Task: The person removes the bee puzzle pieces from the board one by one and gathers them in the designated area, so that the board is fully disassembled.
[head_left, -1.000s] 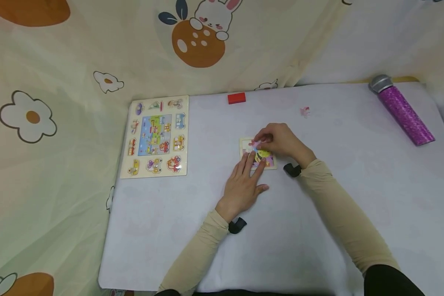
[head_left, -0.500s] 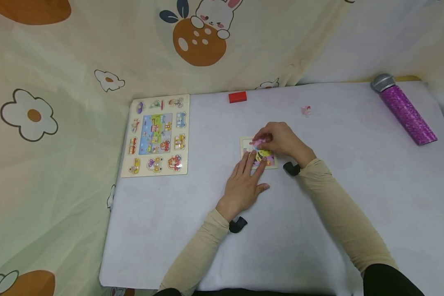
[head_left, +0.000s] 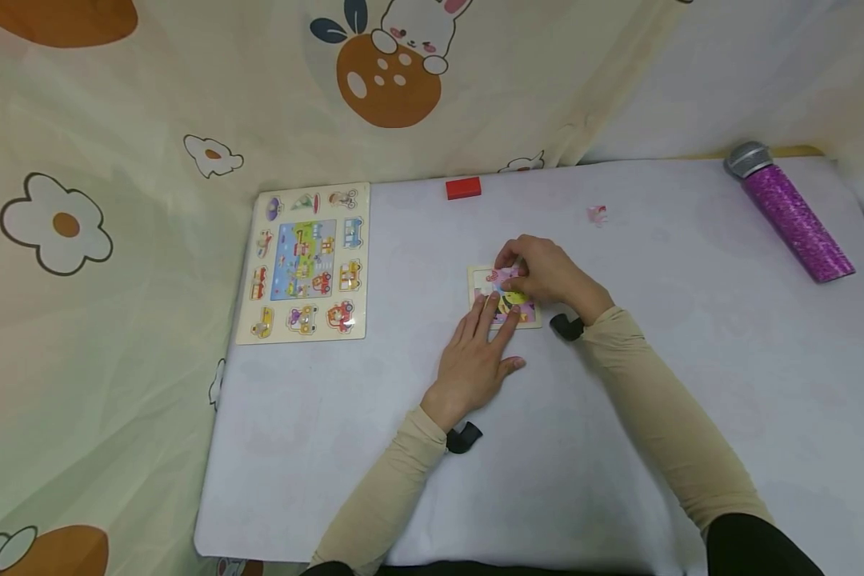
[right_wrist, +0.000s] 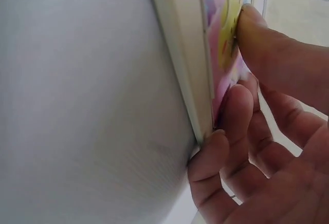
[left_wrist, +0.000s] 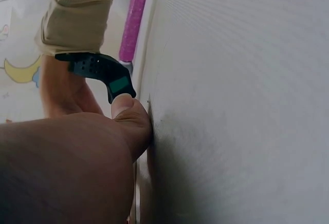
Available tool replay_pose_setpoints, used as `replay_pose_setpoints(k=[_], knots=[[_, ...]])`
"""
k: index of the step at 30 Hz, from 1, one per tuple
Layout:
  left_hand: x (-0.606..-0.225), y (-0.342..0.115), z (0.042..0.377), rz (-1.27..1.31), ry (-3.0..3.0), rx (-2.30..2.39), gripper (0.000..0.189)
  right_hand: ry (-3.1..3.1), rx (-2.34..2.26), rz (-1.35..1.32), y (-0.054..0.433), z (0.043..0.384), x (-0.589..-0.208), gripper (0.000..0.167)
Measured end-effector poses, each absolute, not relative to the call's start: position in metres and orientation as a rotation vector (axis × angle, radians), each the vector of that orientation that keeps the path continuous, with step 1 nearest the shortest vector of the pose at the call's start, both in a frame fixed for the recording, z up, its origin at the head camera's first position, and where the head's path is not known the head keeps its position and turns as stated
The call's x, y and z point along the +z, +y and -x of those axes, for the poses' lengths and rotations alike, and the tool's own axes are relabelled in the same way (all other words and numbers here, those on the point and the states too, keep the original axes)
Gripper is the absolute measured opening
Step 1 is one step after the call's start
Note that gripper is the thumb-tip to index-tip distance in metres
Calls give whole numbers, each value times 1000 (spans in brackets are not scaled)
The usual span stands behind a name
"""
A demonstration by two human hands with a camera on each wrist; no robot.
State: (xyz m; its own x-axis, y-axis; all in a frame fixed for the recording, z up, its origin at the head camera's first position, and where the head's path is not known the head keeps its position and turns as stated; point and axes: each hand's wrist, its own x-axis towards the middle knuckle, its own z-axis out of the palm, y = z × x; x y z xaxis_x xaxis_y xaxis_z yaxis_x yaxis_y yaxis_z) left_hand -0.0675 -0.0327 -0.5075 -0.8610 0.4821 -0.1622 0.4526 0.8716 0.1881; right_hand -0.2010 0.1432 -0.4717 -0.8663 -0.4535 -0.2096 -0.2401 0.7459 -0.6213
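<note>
A small jigsaw puzzle in a pale wooden tray (head_left: 472, 276) lies on the white table. My left hand (head_left: 470, 370) rests its straight fingers on the lower left of the puzzle, thumb spread out over the tabletop. At the upper right, my right hand (head_left: 550, 276) pinches a pink puzzle piece (head_left: 504, 274) over the tray with thumb and fingers; its exact fit is partly hidden. In the right wrist view, the thumb (right_wrist: 272, 54) presses on the yellow part of the picture (right_wrist: 229, 29), while other fingers touch the tray's edge.
A loose pink puzzle piece (head_left: 597, 214) lies to the upper right. A red block (head_left: 463, 188) sits at the back edge. On the left is a larger vehicle peg puzzle (head_left: 302, 326); on the right, a glittery purple microphone (head_left: 795, 216).
My right hand's fingers have shifted slightly at the top of the puzzle, lifting a little. My left hand stays in place on it.
</note>
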Motion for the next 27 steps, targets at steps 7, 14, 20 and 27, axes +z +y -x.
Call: replay_pose_setpoints(k=[7, 14, 20, 27], knots=[[-507, -33, 68, -720, 2846, 214, 78, 2593, -862, 486, 141, 199, -472, 33], [-508, -34, 68, -720, 2845, 222, 78, 2611, -867, 491, 140, 198, -473, 31], [-509, -34, 68, -716, 2841, 237, 77, 2620, -868, 499, 140, 197, -473, 31], [-509, -34, 68, -713, 2836, 247, 77, 2639, -846, 487, 138, 196, -469, 32]])
